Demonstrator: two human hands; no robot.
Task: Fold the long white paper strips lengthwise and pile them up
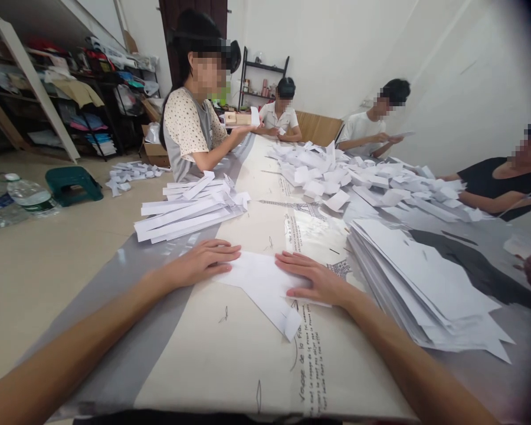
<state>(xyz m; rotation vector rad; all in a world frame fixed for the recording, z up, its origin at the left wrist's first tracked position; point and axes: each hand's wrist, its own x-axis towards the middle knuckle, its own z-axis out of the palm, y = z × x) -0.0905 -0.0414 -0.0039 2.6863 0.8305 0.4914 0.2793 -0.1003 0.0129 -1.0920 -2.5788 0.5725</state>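
A white paper piece (pixel 259 280) with angled edges lies flat on the printed tablecloth (pixel 230 354) in front of me. My left hand (pixel 203 260) rests on its left end, fingers stretched out and palm down. On its right side lies my right hand (pixel 312 276), fingers spread over the paper. A small folded flap (pixel 292 324) shows at the paper's lower right corner. Neither hand grips anything; both press flat from above.
Long folded strips (pixel 190 212) are piled at the left. A thick stack of white paper (pixel 416 277) lies at the right. Behind it spreads a heap of folded pieces (pixel 327 171). Several people sit around the table. A green stool (pixel 73 184) stands on the floor.
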